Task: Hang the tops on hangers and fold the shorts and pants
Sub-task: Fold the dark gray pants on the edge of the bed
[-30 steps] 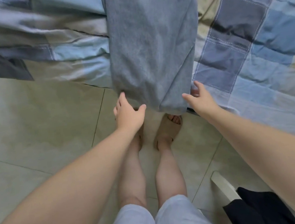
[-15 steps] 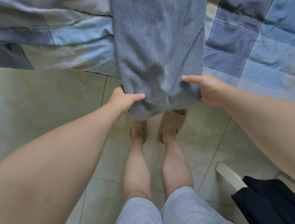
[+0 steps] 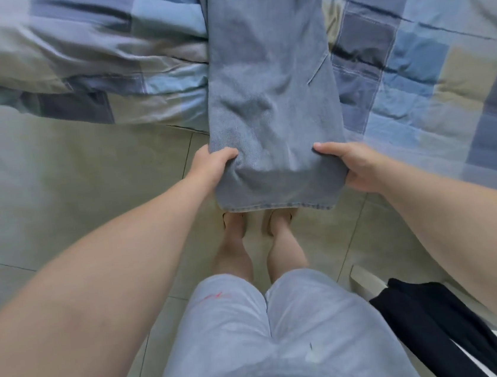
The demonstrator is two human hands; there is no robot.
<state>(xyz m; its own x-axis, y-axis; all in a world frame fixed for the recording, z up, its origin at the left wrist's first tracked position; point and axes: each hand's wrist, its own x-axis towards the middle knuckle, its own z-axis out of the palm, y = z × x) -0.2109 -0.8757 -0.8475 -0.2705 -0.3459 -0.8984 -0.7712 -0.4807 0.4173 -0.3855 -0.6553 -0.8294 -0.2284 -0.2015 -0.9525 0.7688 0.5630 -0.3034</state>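
A pair of light blue denim pants [image 3: 270, 92] lies lengthwise over the edge of the bed, its hem end hanging toward me. My left hand [image 3: 212, 167] grips the left side of that hem end, thumb on top. My right hand [image 3: 350, 166] holds the right side, thumb over the cloth and fingers underneath. The hem is lifted off the bed edge, above my feet. The far end of the pants runs out of view at the top.
A blue, grey and beige patchwork quilt [image 3: 411, 55] covers the bed, bunched at the left [image 3: 88, 70]. A white chair [image 3: 366, 280] with a black garment [image 3: 435, 315] stands at the lower right. Tiled floor [image 3: 70, 184] lies below.
Both hands went from open beside the hanging hem to gripping it, and they have raised the hem end up off the bed edge.
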